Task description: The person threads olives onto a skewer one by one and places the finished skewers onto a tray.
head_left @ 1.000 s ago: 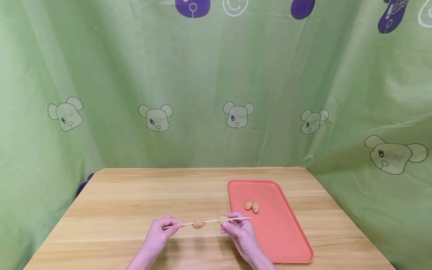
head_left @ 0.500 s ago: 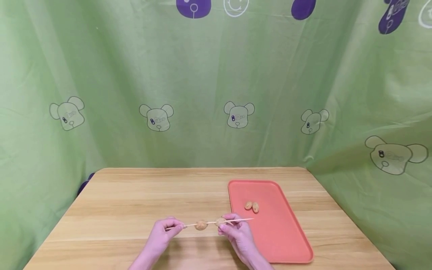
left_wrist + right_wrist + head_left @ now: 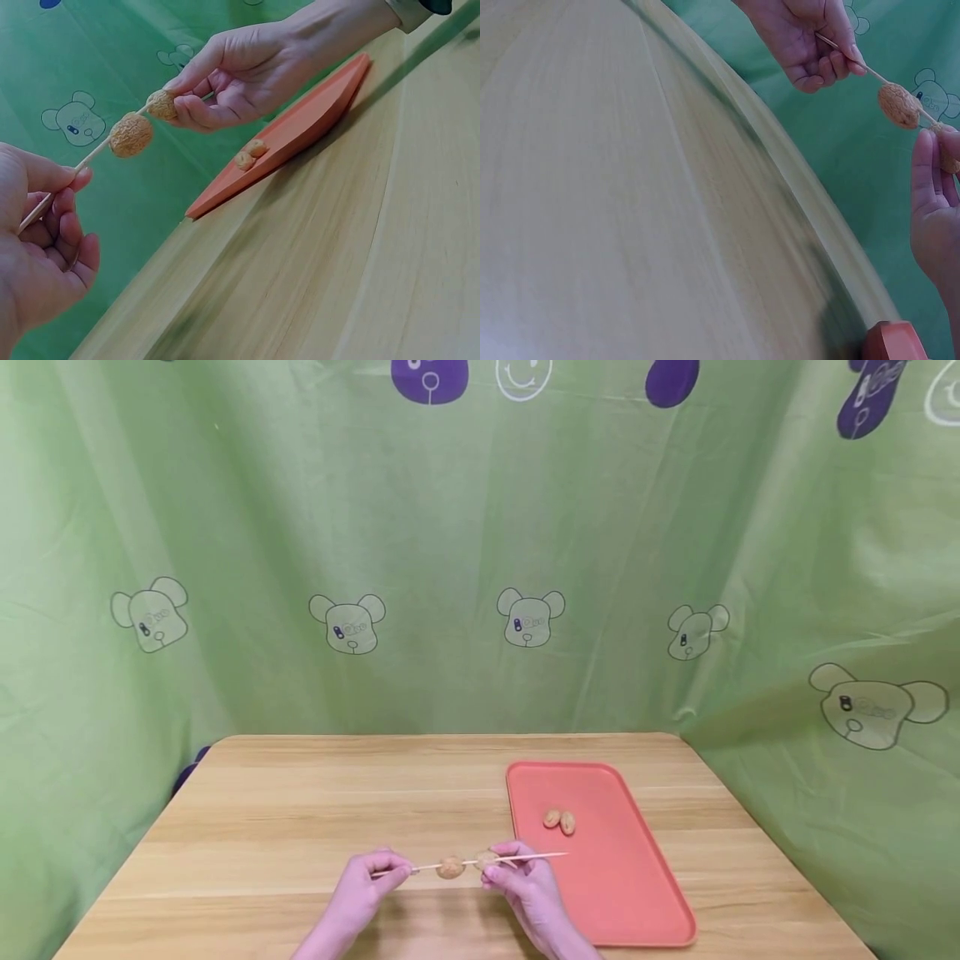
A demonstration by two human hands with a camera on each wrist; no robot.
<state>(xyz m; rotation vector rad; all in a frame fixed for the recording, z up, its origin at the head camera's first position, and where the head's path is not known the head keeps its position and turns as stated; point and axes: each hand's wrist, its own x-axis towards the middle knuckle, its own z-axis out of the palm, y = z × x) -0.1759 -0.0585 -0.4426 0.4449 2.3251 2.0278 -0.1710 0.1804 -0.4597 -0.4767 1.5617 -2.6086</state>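
Head view: your left hand (image 3: 360, 889) has its fingers curled, thumb and forefinger pinching a wooden skewer (image 3: 427, 867) near one end. Your right hand (image 3: 534, 897) is drawn into a pinch on the outer brown ball (image 3: 485, 861), threaded on the skewer. The inner brown ball (image 3: 451, 867) sits on the skewer between your hands, near the outer one, both raised above the tabletop (image 3: 337, 810). The pointed end extends past your right hand. Two brown pieces (image 3: 567, 823) lie side by side on the pinkish-red tray (image 3: 622, 885). Behind hangs a green curtain (image 3: 427, 527) with bear-head outlines.
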